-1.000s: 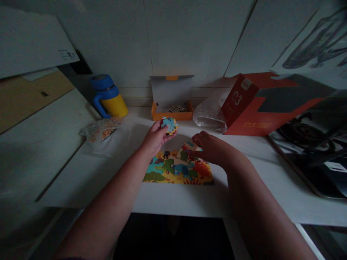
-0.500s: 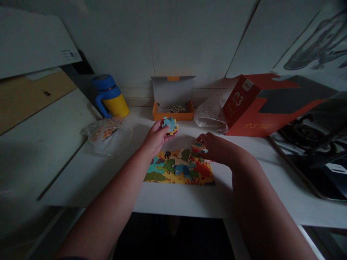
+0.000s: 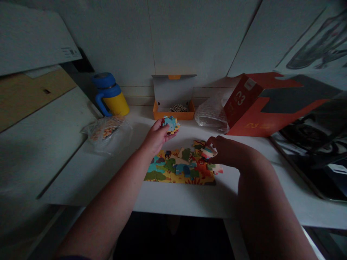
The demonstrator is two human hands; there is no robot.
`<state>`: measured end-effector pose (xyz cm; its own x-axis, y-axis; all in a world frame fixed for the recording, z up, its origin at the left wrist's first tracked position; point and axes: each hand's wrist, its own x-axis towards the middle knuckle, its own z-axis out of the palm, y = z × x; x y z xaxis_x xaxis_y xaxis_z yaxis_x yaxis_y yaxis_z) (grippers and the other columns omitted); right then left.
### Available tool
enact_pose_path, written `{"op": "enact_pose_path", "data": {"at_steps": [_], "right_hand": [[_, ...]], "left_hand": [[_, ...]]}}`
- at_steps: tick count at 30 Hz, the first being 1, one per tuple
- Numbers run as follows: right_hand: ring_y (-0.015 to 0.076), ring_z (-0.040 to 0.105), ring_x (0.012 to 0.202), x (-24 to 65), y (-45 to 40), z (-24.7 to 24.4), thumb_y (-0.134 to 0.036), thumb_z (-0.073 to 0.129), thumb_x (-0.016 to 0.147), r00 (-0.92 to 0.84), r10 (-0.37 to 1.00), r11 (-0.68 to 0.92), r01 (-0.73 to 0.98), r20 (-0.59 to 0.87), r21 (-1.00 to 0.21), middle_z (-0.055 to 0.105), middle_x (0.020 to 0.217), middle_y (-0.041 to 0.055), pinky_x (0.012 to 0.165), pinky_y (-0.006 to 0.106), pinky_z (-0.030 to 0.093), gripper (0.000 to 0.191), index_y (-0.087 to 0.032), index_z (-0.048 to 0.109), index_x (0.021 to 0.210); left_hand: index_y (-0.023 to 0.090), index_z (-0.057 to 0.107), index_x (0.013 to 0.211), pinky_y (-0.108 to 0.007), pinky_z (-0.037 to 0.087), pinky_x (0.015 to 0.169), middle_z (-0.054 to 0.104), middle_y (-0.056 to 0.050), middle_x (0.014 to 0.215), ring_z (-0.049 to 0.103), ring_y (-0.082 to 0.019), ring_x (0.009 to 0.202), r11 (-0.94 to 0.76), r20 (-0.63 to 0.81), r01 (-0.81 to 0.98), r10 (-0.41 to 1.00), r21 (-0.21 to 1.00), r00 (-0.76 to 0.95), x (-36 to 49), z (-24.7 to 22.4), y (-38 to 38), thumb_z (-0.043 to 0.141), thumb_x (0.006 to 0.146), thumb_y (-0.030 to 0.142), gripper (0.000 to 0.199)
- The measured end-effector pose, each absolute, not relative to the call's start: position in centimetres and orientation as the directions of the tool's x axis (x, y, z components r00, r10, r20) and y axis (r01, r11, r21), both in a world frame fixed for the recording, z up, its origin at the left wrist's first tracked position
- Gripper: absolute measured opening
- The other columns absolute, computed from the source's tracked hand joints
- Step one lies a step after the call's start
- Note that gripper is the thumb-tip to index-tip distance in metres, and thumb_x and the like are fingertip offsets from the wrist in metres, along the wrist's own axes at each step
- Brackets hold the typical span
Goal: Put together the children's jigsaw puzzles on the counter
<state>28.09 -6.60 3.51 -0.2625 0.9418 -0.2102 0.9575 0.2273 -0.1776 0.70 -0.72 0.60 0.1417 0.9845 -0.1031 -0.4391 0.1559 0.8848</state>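
Observation:
Colourful jigsaw pieces, joined into a partial jigsaw puzzle (image 3: 168,173), lie flat on the white table. Its picture has green, blue and red animals on yellow. Beyond its upper edge, my left hand (image 3: 158,135) is closed on several loose puzzle pieces (image 3: 170,125), held in a small stack. My right hand (image 3: 222,150) pinches a single pale, red and blue puzzle piece (image 3: 209,152) just over the puzzle's upper right part. Another loose piece (image 3: 217,168) lies at the puzzle's right edge, below that hand. A dark-green and yellow piece (image 3: 199,144) rests at the top right.
An open orange box (image 3: 173,116) with striped pieces in it stands at the back. Left are a blue and yellow jug (image 3: 115,99) and a plastic bag (image 3: 108,131) of pieces. Bubble wrap (image 3: 211,115), a large red box (image 3: 252,112) and a black device (image 3: 311,162) are at the right.
My right hand has moved slightly right and tilted the pale puzzle piece, uncovering the dark-green piece and the loose piece at the right edge. My left hand stays in place with its stack.

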Motion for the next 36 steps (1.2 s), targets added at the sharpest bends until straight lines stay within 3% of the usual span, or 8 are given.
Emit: {"op": "enact_pose_path", "data": {"at_steps": [3, 6, 9, 14, 22, 26, 31, 36], "right_hand": [[0.0321, 0.071, 0.107, 26.6, -6.6, 4.1, -0.033, 0.077, 0.086, -0.343, 0.937, 0.320, 0.922, -0.073, -0.218, 0.069, 0.124, 0.0178, 0.095, 0.044, 0.055, 0.045, -0.017, 0.069, 0.127], [0.0279, 0.064, 0.123, 23.8, -7.2, 4.9, -0.029, 0.066, 0.097, -0.527, 0.844, 0.523, 0.769, 0.097, -0.368, 0.065, 0.136, 0.0132, 0.111, 0.043, 0.048, 0.038, -0.023, 0.067, 0.134], [0.0297, 0.063, 0.123, 21.2, -8.2, 5.1, -0.039, 0.076, 0.092, -0.646, 0.763, 0.594, 0.683, 0.027, -0.424, 0.066, 0.135, 0.0117, 0.110, 0.045, 0.048, 0.042, -0.026, 0.070, 0.132], [0.0332, 0.062, 0.119, 19.9, -8.9, 4.7, -0.034, 0.093, 0.076, -0.667, 0.739, 0.597, 0.714, -0.095, -0.366, 0.068, 0.130, 0.0144, 0.107, 0.048, 0.047, 0.062, -0.021, 0.071, 0.132], [0.0307, 0.063, 0.114, 21.9, -9.2, 5.4, -0.026, 0.097, 0.068, -0.592, 0.785, 0.492, 0.776, -0.185, -0.395, 0.067, 0.125, 0.0115, 0.099, 0.041, 0.050, 0.051, -0.022, 0.075, 0.115], [0.0306, 0.064, 0.109, 21.0, -9.4, 5.4, -0.041, 0.091, 0.078, -0.543, 0.834, 0.483, 0.806, -0.101, -0.342, 0.067, 0.116, 0.0121, 0.095, 0.041, 0.051, 0.039, -0.021, 0.074, 0.108], [0.0343, 0.063, 0.108, 17.4, -10.4, 4.6, -0.064, 0.073, 0.090, -0.555, 0.832, 0.549, 0.821, 0.008, -0.160, 0.067, 0.116, 0.0169, 0.095, 0.048, 0.052, 0.054, -0.015, 0.072, 0.112], [0.0374, 0.061, 0.115, 15.8, -11.0, 3.5, -0.059, 0.082, 0.084, -0.558, 0.828, 0.550, 0.825, -0.041, -0.130, 0.065, 0.124, 0.0199, 0.098, 0.050, 0.052, 0.063, -0.011, 0.068, 0.122]], "left_hand": [[0.018, 0.063, 0.115, -0.048, 0.061, 0.097, 0.073, -0.015, 0.121, 0.075, -0.026, 0.104, 0.155, -0.102, -0.441, 0.985, 0.884, 0.142, 0.7, 0.4, -0.6, 0.064, 0.092, 0.013, 0.024], [0.019, 0.062, 0.117, -0.045, 0.062, 0.094, 0.073, -0.014, 0.121, 0.076, -0.026, 0.102, 0.144, -0.095, -0.436, 0.987, 0.888, 0.133, 0.7, 0.2, -0.6, 0.065, 0.091, 0.014, 0.026], [0.019, 0.062, 0.116, -0.043, 0.063, 0.091, 0.073, -0.012, 0.121, 0.076, -0.025, 0.100, 0.149, -0.100, -0.427, 0.986, 0.892, 0.136, 0.7, 0.2, -0.5, 0.065, 0.092, 0.014, 0.025], [0.019, 0.062, 0.114, -0.045, 0.062, 0.094, 0.074, -0.013, 0.121, 0.076, -0.026, 0.104, 0.151, -0.102, -0.440, 0.986, 0.885, 0.134, 0.7, 0.4, -0.6, 0.063, 0.093, 0.013, 0.022], [0.019, 0.061, 0.117, -0.047, 0.061, 0.096, 0.073, -0.013, 0.123, 0.076, -0.026, 0.104, 0.155, -0.104, -0.440, 0.985, 0.885, 0.138, 0.8, 0.5, -0.7, 0.063, 0.092, 0.013, 0.026], [0.019, 0.062, 0.116, -0.049, 0.060, 0.098, 0.073, -0.013, 0.123, 0.074, -0.028, 0.110, 0.156, -0.103, -0.447, 0.985, 0.881, 0.139, 0.7, 0.4, -0.7, 0.064, 0.091, 0.014, 0.025], [0.019, 0.064, 0.115, -0.052, 0.058, 0.100, 0.071, -0.015, 0.127, 0.073, -0.030, 0.112, 0.141, -0.088, -0.455, 0.987, 0.879, 0.137, 0.7, 0.3, -0.7, 0.066, 0.090, 0.014, 0.026], [0.019, 0.063, 0.114, -0.052, 0.057, 0.102, 0.070, -0.015, 0.128, 0.071, -0.031, 0.118, 0.140, -0.089, -0.467, 0.987, 0.873, 0.130, 0.6, 0.2, -0.5, 0.067, 0.088, 0.014, 0.026]]}}
